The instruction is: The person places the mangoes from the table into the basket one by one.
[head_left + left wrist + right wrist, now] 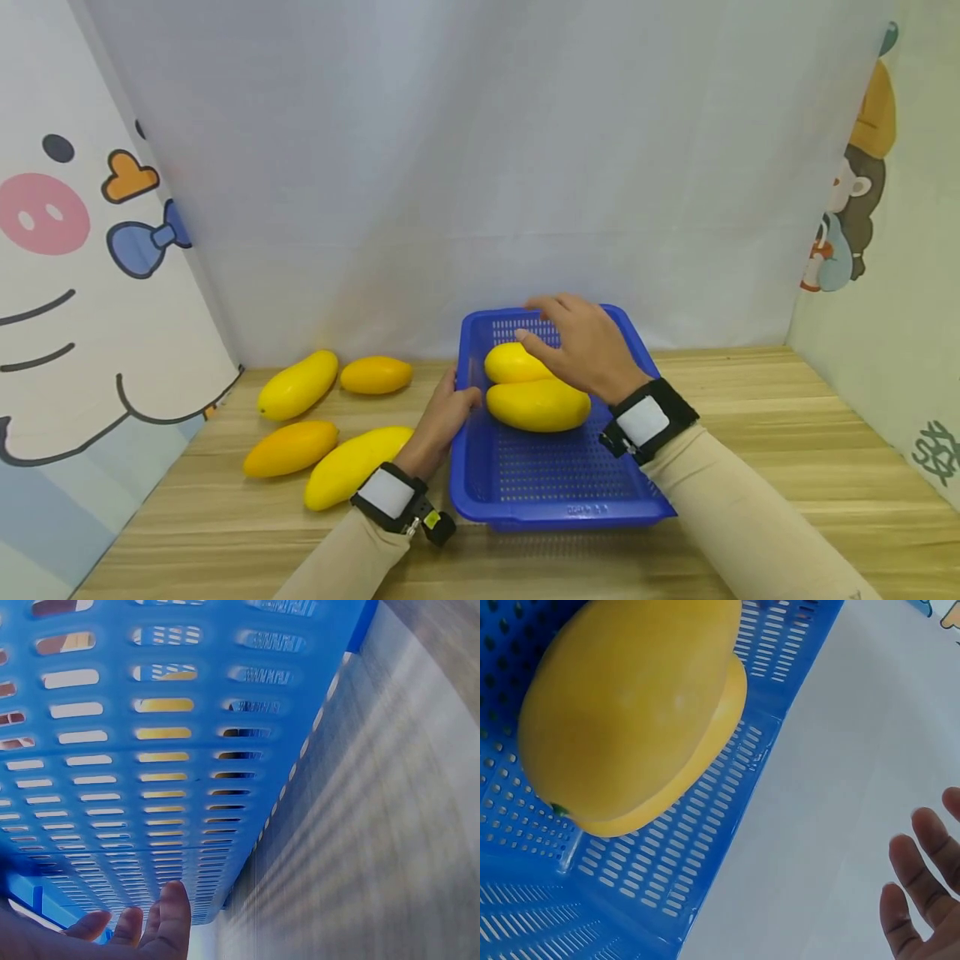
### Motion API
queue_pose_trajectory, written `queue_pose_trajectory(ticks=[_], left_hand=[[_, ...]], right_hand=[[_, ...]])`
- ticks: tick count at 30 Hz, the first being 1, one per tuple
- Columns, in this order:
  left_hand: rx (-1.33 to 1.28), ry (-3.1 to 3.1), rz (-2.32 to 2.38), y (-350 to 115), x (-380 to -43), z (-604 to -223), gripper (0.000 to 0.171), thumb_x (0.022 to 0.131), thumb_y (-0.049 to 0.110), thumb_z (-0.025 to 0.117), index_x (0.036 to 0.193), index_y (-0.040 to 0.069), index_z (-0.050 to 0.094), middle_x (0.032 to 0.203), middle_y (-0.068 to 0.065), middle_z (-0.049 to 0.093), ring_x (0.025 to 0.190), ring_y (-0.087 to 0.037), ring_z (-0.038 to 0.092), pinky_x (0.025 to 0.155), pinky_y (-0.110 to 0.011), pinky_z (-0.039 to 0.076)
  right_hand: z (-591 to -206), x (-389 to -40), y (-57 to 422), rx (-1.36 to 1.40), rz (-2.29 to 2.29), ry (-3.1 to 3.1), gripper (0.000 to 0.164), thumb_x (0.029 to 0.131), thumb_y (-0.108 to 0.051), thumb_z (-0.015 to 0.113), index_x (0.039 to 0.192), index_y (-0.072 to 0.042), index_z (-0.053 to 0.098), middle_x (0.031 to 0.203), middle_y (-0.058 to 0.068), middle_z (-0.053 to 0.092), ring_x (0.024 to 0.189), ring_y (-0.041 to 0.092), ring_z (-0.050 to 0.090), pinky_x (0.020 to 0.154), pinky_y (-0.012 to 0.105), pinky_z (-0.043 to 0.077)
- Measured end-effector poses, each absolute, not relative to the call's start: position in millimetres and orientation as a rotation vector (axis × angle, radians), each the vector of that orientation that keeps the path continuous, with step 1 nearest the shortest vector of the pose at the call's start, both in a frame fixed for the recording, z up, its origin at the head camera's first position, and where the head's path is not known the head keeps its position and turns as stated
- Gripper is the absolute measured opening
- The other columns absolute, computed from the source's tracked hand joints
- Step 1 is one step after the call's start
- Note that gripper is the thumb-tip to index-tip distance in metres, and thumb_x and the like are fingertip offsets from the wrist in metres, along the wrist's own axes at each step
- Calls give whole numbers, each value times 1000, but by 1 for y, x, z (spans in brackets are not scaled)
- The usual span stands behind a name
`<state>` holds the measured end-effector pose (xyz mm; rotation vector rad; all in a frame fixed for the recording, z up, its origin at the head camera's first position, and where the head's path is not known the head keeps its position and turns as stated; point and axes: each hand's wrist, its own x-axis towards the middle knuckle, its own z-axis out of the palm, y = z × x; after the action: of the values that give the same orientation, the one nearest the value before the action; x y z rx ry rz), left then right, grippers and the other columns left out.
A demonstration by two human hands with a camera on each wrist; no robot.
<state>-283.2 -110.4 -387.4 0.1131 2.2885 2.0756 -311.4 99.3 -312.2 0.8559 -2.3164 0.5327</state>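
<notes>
A blue perforated plastic basket [577, 510] stands on the table with two yellow mangoes in it. The front mango [538, 406] lies crosswise, partly covering the back mango [506, 364]. My left hand [438, 425] grips the basket's left rim, thumb over the edge. In the left wrist view its fingers [174, 919] lie along the outer wall. Above the far right part of the basket, my right hand [592, 346] is raised with nothing in it. Its fingers [915, 877] are spread apart in the right wrist view, away from the mangoes [622, 705].
Left of the basket, several mangoes lie on the wooden table [750, 433]: a large yellow mango [298, 385], a smaller orange-yellow mango [377, 375] and others nearer the left forearm. A white curtain [480, 167] hangs behind; cartoon-printed panels flank both sides.
</notes>
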Motion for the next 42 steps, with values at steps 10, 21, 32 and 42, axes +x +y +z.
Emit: queue_pose_trajectory(ticks=[10,21,32,42], left_hand=[[112,2280,2081,-112,-284,-389,68,74,7,45,140,4,27,134,-20,40,109,-35,46,90,-51,42],[116,2251,2088,-114,-283,-386,70,75,6,45,142,6,25,137,-19,38,111,-35,45,92,-51,40],[145,2208,2079,-113,-270,-369,70,75,2,44,142,1,22,136,-24,37,112,-39,44,92,-52,40],[131,2252,2095,-113,-283,-388,70,75,6,45,142,7,25,137,-18,38,111,-34,45,92,-50,40]], right_hand=[[-309,-299,108,819,585,-2284,48,91,-56,43,120,-22,58,104,3,61,91,18,55,79,41,43],[-308,-293,115,812,619,-2279,47,91,-55,44,120,-20,58,103,5,60,91,18,52,78,41,41],[-311,-292,121,794,681,-2238,44,92,-49,47,120,-17,58,100,3,60,91,21,53,74,38,43],[-311,-282,132,751,747,-2221,40,92,-45,48,120,-17,58,100,2,59,92,18,51,76,39,43]])
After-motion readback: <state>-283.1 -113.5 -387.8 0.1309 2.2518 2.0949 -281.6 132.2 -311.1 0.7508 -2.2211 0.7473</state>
